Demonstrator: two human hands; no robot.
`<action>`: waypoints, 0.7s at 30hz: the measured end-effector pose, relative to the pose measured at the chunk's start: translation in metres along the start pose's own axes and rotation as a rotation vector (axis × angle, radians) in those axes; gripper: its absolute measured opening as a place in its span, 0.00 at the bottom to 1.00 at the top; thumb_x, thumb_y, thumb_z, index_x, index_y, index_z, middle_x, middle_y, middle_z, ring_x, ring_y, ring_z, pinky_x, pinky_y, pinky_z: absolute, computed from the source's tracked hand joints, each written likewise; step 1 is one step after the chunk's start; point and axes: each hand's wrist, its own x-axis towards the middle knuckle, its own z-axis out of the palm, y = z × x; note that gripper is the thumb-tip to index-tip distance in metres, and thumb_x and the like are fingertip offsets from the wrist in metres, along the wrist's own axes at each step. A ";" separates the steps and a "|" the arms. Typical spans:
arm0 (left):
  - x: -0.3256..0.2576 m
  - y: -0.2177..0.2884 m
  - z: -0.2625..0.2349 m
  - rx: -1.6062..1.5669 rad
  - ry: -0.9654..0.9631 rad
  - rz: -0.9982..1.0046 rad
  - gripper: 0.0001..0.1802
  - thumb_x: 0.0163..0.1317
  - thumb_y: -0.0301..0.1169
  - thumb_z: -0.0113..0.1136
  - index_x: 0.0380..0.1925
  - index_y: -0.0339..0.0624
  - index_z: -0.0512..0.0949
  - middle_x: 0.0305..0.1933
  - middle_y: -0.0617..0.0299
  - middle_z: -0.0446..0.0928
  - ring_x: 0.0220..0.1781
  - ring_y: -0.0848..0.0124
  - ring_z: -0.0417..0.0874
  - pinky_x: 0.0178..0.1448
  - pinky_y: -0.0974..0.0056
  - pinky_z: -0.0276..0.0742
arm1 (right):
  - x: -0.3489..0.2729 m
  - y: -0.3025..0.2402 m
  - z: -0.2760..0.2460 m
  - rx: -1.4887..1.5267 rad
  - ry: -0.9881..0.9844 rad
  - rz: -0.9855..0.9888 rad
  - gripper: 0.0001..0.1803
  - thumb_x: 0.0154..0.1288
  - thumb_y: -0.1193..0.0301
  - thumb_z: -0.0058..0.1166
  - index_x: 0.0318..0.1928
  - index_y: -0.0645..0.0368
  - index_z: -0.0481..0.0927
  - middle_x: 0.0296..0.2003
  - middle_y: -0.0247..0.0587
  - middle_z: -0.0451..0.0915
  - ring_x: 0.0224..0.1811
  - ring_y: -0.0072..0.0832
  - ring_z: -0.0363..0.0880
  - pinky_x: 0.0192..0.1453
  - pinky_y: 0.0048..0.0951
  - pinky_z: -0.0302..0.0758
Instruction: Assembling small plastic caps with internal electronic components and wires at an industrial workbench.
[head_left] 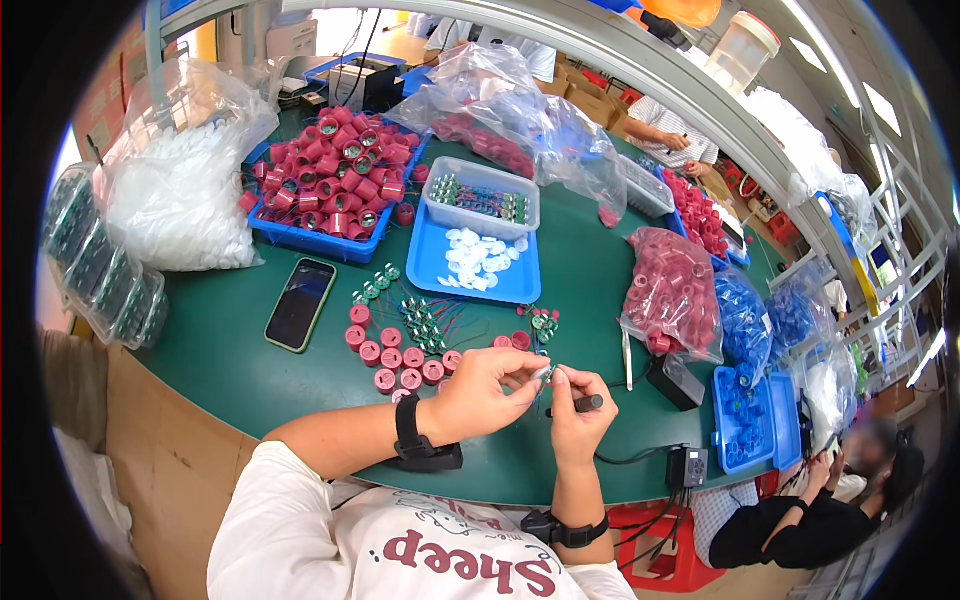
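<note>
My left hand [487, 388] pinches a small round part [541, 373] between thumb and fingers, over the green table's [230, 350] near edge. My right hand [578, 405] meets it from the right, fingertips touching the same part while gripping a black pen-like tool [584, 403] with a cord. Just beyond the left hand stand several small red caps [392, 358] in rows. Beside them lie several small green parts with thin wires [425, 322].
A dark phone [299, 303] lies left. Behind are a blue bin of red caps [335, 175], a blue tray with white discs [478, 262], a clear box, and plastic bags of parts [675, 290]. A black adapter [687, 466] sits right. Other people work at the right.
</note>
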 end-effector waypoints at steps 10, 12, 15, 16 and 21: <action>0.000 0.001 -0.006 -0.715 -0.179 -0.406 0.16 0.59 0.20 0.51 0.48 0.34 0.75 0.49 0.61 0.76 0.47 0.76 0.76 0.53 0.70 0.72 | -0.002 0.011 0.000 -0.444 0.155 -0.637 0.06 0.54 0.84 0.55 0.33 0.66 0.75 0.25 0.44 0.76 0.22 0.27 0.75 0.23 0.23 0.71; 0.000 -0.001 0.002 -0.689 -0.134 -0.332 0.15 0.60 0.21 0.52 0.48 0.34 0.75 0.48 0.62 0.76 0.47 0.77 0.76 0.53 0.71 0.72 | -0.002 0.000 0.003 -0.340 0.125 -0.518 0.05 0.54 0.84 0.55 0.34 0.66 0.76 0.26 0.43 0.76 0.21 0.24 0.74 0.23 0.22 0.70; 0.002 -0.008 0.004 -0.590 -0.057 -0.219 0.13 0.62 0.23 0.53 0.47 0.33 0.76 0.46 0.63 0.77 0.45 0.78 0.76 0.50 0.72 0.73 | 0.002 -0.007 0.004 -0.200 0.059 -0.348 0.05 0.56 0.83 0.55 0.34 0.68 0.77 0.27 0.40 0.77 0.21 0.16 0.72 0.25 0.17 0.69; 0.003 -0.012 0.003 -0.549 -0.052 -0.188 0.12 0.62 0.23 0.54 0.46 0.33 0.76 0.45 0.63 0.77 0.44 0.78 0.77 0.50 0.73 0.73 | 0.002 -0.006 0.003 -0.166 0.028 -0.290 0.05 0.56 0.84 0.55 0.35 0.68 0.77 0.27 0.39 0.77 0.22 0.15 0.72 0.25 0.16 0.68; 0.007 -0.012 0.002 -0.551 -0.049 -0.170 0.12 0.62 0.23 0.54 0.45 0.33 0.77 0.43 0.63 0.75 0.42 0.79 0.76 0.47 0.73 0.72 | 0.002 -0.009 0.006 0.046 0.030 -0.044 0.06 0.59 0.83 0.54 0.38 0.69 0.76 0.28 0.32 0.76 0.23 0.09 0.68 0.24 0.12 0.63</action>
